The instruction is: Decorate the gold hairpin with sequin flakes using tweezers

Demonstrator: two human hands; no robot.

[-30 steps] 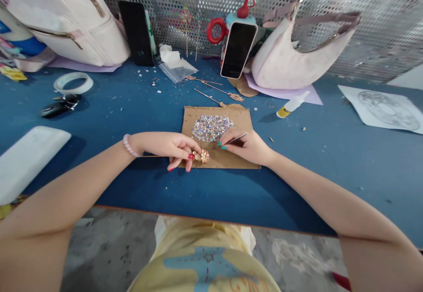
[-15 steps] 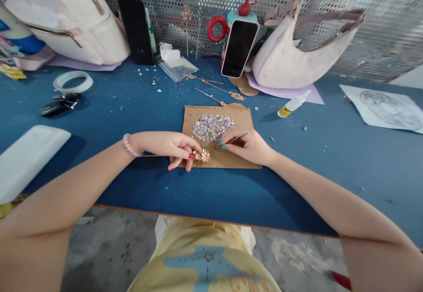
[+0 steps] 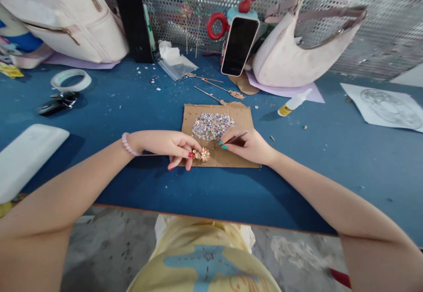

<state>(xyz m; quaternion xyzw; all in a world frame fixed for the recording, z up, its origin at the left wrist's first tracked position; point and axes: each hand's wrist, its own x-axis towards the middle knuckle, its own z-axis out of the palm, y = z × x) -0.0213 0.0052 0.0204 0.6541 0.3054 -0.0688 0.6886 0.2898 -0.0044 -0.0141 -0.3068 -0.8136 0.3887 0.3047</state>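
A gold hairpin with a flower-shaped head (image 3: 204, 155) is pinched in my left hand (image 3: 178, 145), its thin stick running left beneath the wrist. My right hand (image 3: 249, 144) closes around slim dark tweezers (image 3: 236, 138), whose tip points down-left, a little right of the flower and apart from it. Both hands are over a piece of brown cardboard (image 3: 244, 114). On it, just beyond my hands, lies a spread of small glittering rhinestones (image 3: 211, 125). Whether the tweezers grip a stone is too small to tell.
Further back lie several gold hairpins (image 3: 236, 94). A glue bottle (image 3: 294, 102) stands to the right, near a white handbag (image 3: 297, 62). Two phones lean upright at the back. On the left are a tape roll (image 3: 71, 80), a white box-like object (image 3: 31, 162) and a backpack (image 3: 82, 23).
The view has shifted very slightly. Both hands keep nearly the same place and grip; the tweezers' tip has moved barely, if at all.
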